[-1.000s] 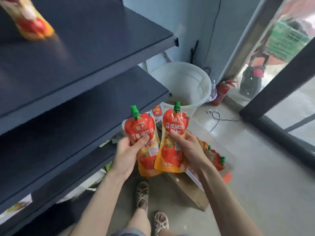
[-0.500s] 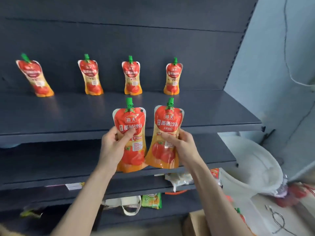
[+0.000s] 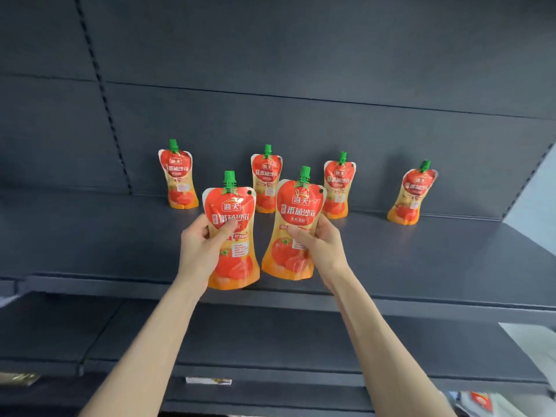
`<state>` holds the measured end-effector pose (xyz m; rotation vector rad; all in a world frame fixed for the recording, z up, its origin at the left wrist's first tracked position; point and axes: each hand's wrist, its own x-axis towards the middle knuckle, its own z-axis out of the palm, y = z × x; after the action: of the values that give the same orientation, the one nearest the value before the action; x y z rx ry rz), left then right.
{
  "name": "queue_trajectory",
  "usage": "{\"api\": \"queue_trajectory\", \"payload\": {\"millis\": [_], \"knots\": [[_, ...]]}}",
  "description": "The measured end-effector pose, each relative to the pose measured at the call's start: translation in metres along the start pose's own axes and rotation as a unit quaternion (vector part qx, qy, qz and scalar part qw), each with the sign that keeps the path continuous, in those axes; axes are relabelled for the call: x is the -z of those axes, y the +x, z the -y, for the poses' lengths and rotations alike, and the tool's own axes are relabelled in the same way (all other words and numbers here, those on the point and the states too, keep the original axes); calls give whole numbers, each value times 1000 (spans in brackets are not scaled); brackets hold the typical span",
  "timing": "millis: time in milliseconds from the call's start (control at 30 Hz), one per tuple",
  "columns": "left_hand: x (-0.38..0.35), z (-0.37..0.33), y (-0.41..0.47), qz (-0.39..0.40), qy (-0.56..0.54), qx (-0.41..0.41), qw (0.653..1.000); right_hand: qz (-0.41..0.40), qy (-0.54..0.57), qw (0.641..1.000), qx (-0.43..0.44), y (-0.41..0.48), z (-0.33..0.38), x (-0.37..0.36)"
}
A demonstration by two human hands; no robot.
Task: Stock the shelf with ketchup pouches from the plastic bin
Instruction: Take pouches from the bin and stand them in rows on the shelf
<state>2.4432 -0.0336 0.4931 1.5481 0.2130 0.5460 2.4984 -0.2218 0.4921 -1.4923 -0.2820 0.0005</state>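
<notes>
Two ketchup pouches are in hand above the front edge of the shelf [image 3: 90,236]. The left-hand pouch [image 3: 233,206] is gripped at its waist by the left hand [image 3: 200,251], thumb across the label and fingers curled behind. The right-hand pouch [image 3: 301,206] is held the same way by the right hand [image 3: 323,245]. Both are upright, green caps up, side by side and close together. Their bases sit about level with the shelf's front lip, and it is hard to tell whether they rest on the board or hang just above it. Four more stand along the back edge against the rear panel [image 3: 301,55]: the far-left pouch [image 3: 178,176], the second pouch [image 3: 266,176], the third pouch [image 3: 338,182] and, well apart toward the right end, the far-right pouch [image 3: 413,194], which leans a little. By my reading the back row is started and these two would begin a front row, with most of the board bare. The plastic bin is out of view, so what remains in it cannot be judged. The lower shelf [image 3: 270,335] shows no pouches in the part that is visible.
</notes>
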Motion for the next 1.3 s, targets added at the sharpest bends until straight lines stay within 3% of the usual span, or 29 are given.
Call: {"api": "queue_trajectory", "payload": {"millis": [667, 1167, 1300], "knots": [[79, 43, 188, -34, 6, -10, 999, 14, -48, 998, 33, 176, -45, -133], [114, 83, 254, 66, -62, 13, 996, -77, -105, 991, 32, 216, -88, -182], [111, 96, 251, 103, -52, 17, 993, -52, -146, 987, 44, 215, -96, -178]]}}
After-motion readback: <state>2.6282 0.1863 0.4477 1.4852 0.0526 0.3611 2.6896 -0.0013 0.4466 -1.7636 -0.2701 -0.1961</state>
